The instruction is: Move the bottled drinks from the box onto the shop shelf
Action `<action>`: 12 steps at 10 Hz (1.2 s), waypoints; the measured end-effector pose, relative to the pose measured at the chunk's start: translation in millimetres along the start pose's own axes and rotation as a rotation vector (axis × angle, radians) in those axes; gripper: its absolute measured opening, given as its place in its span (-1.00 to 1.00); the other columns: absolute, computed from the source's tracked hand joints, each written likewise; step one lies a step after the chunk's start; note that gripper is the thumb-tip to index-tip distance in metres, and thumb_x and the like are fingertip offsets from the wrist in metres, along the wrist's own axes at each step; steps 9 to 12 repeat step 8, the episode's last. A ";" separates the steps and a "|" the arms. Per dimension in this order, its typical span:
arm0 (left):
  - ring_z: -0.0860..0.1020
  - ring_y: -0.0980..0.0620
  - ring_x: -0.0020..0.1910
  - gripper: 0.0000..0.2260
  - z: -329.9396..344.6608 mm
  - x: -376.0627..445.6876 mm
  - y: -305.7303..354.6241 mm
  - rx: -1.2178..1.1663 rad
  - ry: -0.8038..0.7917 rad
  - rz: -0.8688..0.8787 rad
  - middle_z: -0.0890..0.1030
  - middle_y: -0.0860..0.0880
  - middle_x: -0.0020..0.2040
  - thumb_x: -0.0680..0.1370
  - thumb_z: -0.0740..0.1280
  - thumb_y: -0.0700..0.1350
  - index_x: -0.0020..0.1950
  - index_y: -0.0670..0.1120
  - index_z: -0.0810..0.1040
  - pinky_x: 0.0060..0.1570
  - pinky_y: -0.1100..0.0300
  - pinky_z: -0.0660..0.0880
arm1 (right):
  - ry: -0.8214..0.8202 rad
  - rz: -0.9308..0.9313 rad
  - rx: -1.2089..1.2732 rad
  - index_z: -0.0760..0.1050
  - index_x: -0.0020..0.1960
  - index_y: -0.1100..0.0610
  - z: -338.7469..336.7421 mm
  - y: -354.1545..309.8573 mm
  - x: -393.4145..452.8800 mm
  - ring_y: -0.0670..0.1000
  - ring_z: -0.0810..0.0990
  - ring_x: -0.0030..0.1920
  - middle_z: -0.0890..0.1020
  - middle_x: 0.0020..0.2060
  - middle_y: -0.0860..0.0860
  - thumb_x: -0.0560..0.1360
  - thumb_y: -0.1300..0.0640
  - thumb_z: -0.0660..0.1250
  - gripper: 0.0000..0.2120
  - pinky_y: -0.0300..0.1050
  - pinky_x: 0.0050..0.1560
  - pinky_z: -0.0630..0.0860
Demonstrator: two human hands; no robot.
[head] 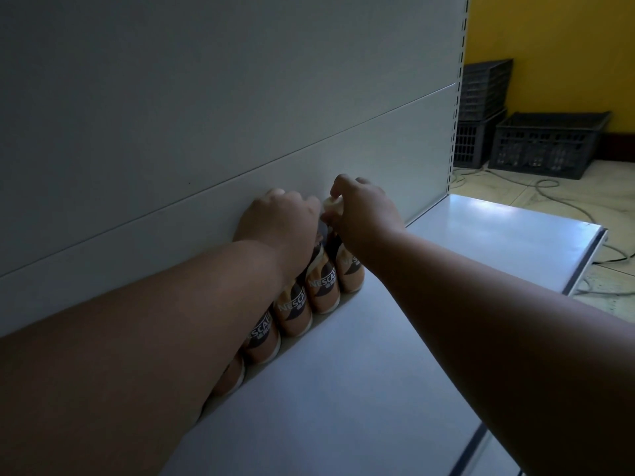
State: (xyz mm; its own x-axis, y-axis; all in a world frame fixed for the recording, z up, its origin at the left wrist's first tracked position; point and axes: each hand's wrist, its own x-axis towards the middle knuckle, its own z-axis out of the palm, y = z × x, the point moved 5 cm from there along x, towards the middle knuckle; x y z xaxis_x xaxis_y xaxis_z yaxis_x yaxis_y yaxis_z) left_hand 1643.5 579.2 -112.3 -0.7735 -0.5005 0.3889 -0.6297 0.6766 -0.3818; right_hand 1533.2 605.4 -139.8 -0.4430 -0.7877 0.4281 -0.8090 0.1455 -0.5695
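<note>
A row of several tan and brown coffee bottles (295,309) stands along the back panel of the white shop shelf (378,355). My right hand (364,207) grips the cream cap of the far-right bottle (350,269). My left hand (280,218) is closed over the top of the bottle beside it (321,286), hiding its cap. My left forearm covers the tops of the nearer bottles. The box is out of view.
The shelf's grey back panel (206,115) rises behind the bottles. Shelf surface lies bare to the right, ending at an edge (584,255). Dark plastic crates (543,146) sit on the tiled floor by a yellow wall, with cables (556,190) trailing nearby.
</note>
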 end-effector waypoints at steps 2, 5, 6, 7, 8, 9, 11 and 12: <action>0.45 -0.14 0.02 -0.86 -7.4 -1.5 -0.1 0.050 0.017 -0.009 0.45 -0.15 0.02 0.59 0.17 -0.04 -0.01 -0.10 0.44 -0.19 0.09 0.26 | -0.030 0.017 -0.002 0.43 0.23 0.11 -0.1 0.0 -1.4 0.18 0.55 0.02 0.51 0.10 0.13 0.52 0.04 0.37 -0.67 0.04 -0.07 0.54; 0.47 -0.12 -0.01 -0.89 -25.9 -42.8 -11.3 -0.078 0.079 -0.036 0.51 -0.10 0.00 0.54 0.25 -0.07 0.02 -0.07 0.43 -0.13 0.09 0.30 | -0.050 -0.075 -0.091 0.38 0.34 0.09 -16.7 -11.8 -39.7 0.16 0.46 0.20 0.46 0.22 0.13 0.56 0.04 0.26 -0.63 -0.04 0.02 0.48; 0.47 -0.12 -0.04 -0.90 -49.7 -79.7 -17.8 -0.141 0.108 -0.059 0.51 -0.10 -0.05 0.56 0.24 -0.08 0.00 -0.08 0.46 -0.16 0.11 0.25 | -0.040 -0.148 -0.121 0.40 0.31 0.09 -26.9 -35.5 -62.2 0.14 0.46 0.21 0.48 0.21 0.11 0.56 0.04 0.26 -0.66 -0.06 0.00 0.46; 0.48 -0.14 -0.03 -0.89 -69.4 -128.8 -28.3 -0.159 0.074 -0.106 0.51 -0.11 -0.04 0.54 0.27 -0.08 0.01 -0.08 0.48 -0.14 0.10 0.29 | -0.076 -0.221 -0.122 0.42 0.30 0.11 -33.0 -68.3 -92.5 0.14 0.46 0.22 0.49 0.21 0.12 0.57 0.06 0.25 -0.68 -0.06 0.04 0.45; 0.48 -0.15 -0.01 -0.84 -81.7 -178.0 -45.8 -0.173 0.032 -0.165 0.51 -0.11 -0.02 0.49 0.34 -0.07 0.02 -0.08 0.49 -0.11 0.08 0.32 | -0.080 -0.270 -0.126 0.45 0.21 0.11 -36.2 -95.5 -122.1 0.15 0.49 0.18 0.51 0.17 0.11 0.54 0.08 0.28 -0.73 -0.04 0.06 0.46; 0.48 -0.15 -0.01 -0.84 -81.7 -178.0 -45.8 -0.173 0.032 -0.165 0.51 -0.11 -0.02 0.49 0.34 -0.07 0.02 -0.08 0.49 -0.11 0.08 0.32 | -0.080 -0.270 -0.126 0.45 0.21 0.11 -36.2 -95.5 -122.1 0.15 0.49 0.18 0.51 0.17 0.11 0.54 0.08 0.28 -0.73 -0.04 0.06 0.46; 0.48 -0.15 -0.01 -0.84 -81.7 -178.0 -45.8 -0.173 0.032 -0.165 0.51 -0.11 -0.02 0.49 0.34 -0.07 0.02 -0.08 0.49 -0.11 0.08 0.32 | -0.080 -0.270 -0.126 0.45 0.21 0.11 -36.2 -95.5 -122.1 0.15 0.49 0.18 0.51 0.17 0.11 0.54 0.08 0.28 -0.73 -0.04 0.06 0.46; 0.48 -0.15 -0.01 -0.84 -81.7 -178.0 -45.8 -0.173 0.032 -0.165 0.51 -0.11 -0.02 0.49 0.34 -0.07 0.02 -0.08 0.49 -0.11 0.08 0.32 | -0.080 -0.270 -0.126 0.45 0.21 0.11 -36.2 -95.5 -122.1 0.15 0.49 0.18 0.51 0.17 0.11 0.54 0.08 0.28 -0.73 -0.04 0.06 0.46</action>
